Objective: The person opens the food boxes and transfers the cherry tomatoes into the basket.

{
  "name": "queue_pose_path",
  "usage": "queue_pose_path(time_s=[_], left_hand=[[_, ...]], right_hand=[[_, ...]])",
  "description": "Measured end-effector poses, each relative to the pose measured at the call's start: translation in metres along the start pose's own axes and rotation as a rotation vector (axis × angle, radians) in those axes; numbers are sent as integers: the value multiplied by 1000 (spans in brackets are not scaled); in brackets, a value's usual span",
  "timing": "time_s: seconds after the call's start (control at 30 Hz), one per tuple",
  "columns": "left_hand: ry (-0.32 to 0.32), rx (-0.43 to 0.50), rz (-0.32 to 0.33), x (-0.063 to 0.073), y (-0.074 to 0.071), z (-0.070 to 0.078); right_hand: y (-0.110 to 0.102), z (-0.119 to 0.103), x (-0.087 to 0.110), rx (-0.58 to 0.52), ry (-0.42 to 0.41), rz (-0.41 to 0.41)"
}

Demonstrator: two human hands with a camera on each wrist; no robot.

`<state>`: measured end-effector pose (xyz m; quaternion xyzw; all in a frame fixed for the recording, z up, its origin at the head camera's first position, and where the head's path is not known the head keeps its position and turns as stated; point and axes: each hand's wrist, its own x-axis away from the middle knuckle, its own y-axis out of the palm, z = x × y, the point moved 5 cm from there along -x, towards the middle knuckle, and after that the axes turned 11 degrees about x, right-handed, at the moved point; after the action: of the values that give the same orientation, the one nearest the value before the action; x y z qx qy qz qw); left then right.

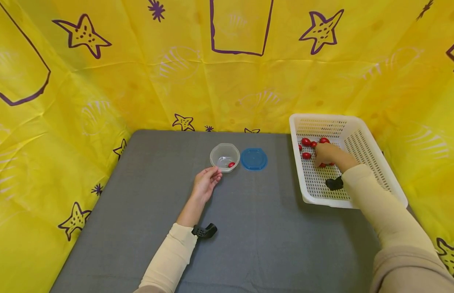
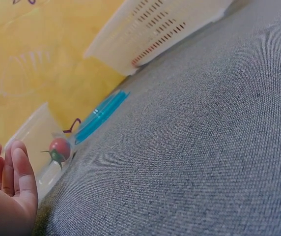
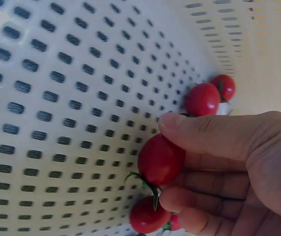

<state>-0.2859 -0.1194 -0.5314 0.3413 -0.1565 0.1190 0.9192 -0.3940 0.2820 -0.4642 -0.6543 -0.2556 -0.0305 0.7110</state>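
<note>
My right hand (image 1: 327, 154) is down inside a white perforated basket (image 1: 310, 198). In the right wrist view its thumb and fingers pinch a red cherry tomato (image 3: 161, 160) with a green stem. Other cherry tomatoes (image 3: 202, 100) lie around it on the basket floor. On the table, my left hand (image 1: 205, 183) pinches the near rim of a small clear plastic container (image 1: 225, 149); the thumb contact is partly hidden. A single cherry tomato (image 2: 60, 148) with its green calyx sits in that container.
A blue lid (image 1: 254, 159) lies flat just right of the container. The grey cloth-covered table (image 1: 249, 236) stretches in front, with the basket at its right side. Yellow printed curtain (image 1: 227, 81) hangs behind and along both sides.
</note>
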Motion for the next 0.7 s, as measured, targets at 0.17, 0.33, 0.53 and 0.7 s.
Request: queue_pose_path(time_s=[0.17, 0.33, 0.53, 0.7], left_hand=[[-3, 4, 1, 0, 0, -1], [-3, 10, 7, 0, 0, -2], [-5, 11, 7, -1, 0, -3], [-2, 15, -2, -1, 1, -3]], right_hand=[[6, 1, -3, -13, 11, 16], [6, 0, -4, -9, -1, 32], [-10, -5, -4, 27, -68, 65], [-35, -13, -1, 1, -91, 84]])
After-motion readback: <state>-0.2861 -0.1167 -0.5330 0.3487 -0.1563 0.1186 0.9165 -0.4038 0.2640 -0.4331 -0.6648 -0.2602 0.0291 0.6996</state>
